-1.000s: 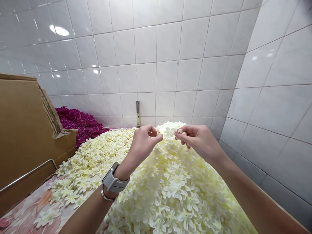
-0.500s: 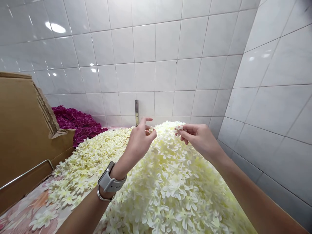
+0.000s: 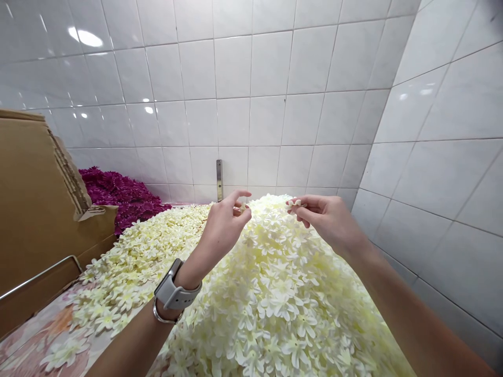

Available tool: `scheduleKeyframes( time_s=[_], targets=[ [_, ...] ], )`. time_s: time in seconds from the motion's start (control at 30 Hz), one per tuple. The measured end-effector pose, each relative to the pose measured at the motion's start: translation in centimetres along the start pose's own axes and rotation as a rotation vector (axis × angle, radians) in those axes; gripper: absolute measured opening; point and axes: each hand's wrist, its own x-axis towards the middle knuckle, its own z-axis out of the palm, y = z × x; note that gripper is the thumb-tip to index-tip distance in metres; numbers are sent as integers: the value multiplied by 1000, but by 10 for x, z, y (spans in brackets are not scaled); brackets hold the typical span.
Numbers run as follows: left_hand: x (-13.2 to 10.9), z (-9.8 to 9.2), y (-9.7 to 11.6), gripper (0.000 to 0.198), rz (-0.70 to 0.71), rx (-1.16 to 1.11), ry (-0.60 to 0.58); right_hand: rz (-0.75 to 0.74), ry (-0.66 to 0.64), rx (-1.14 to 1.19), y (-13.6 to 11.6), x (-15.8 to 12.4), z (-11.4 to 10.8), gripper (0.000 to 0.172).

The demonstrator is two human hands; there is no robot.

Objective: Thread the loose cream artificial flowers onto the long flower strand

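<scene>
A large heap of loose white flowers (image 3: pixel 283 293) with pale yellow centres fills the middle and front. My right hand (image 3: pixel 324 214) is above its top, thumb and fingers pinched on a small white flower (image 3: pixel 294 203). To its left, my left hand (image 3: pixel 226 222) has its index finger stretched out over the thumb. A small pale flower (image 3: pixel 243 207) shows between the left thumb and curled fingers, mostly hidden by them. The hands are apart. A smartwatch (image 3: pixel 173 288) with a light strap and a bracelet (image 3: pixel 163 313) are on my left wrist.
A cardboard box (image 3: pixel 35 209) with a torn edge and a metal bar (image 3: pixel 39 276) stand at the left. Behind it lies a purple flower heap (image 3: pixel 121 199). White tiled walls (image 3: pixel 271 120) close off the back and right. A metal strip (image 3: pixel 219 180) stands against the wall.
My right hand has moved slightly right and up with the white flower, widening the gap between my hands. My left hand has hardly moved, its index finger stretched a little further right.
</scene>
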Motion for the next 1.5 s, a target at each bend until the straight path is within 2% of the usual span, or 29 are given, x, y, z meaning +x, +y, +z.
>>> scheduleKeyframes(
  time_s=[0.17,0.47,0.57,0.67,0.8,0.9,1.03,1.13,1.2,1.3,1.4,1.5],
  targets=[
    [0,1,0,30,-9,9,-1,66,55,-29,5,1,-1,37],
    [1,1,-2,29,-6,-9,3,114,-142,93,2,3,-11,27],
    [0,1,-2,29,1,-4,2,189,-188,130,4,4,-13,44],
    [0,1,-1,28,-2,3,5,216,-134,114,9,7,-13,64],
    [1,0,-2,28,-6,-1,11,230,-85,107,13,9,-12,78],
    [1,0,-2,28,-5,8,11,211,-96,96,11,8,-13,68],
    [-1,-1,0,27,-7,11,1,133,-45,92,4,5,-13,31],
    [-1,-2,1,25,-3,-3,-12,45,-6,102,-5,1,-14,17],
    [-1,-3,0,24,-1,-15,-14,14,24,120,-11,0,-14,17],
    [0,-5,0,23,13,-35,-4,18,48,99,-17,3,-13,28],
    [1,-7,0,22,13,-51,7,33,3,54,-18,16,-7,41],
    [1,-9,0,22,14,-44,22,54,-68,27,-16,35,-1,46]
  ],
)
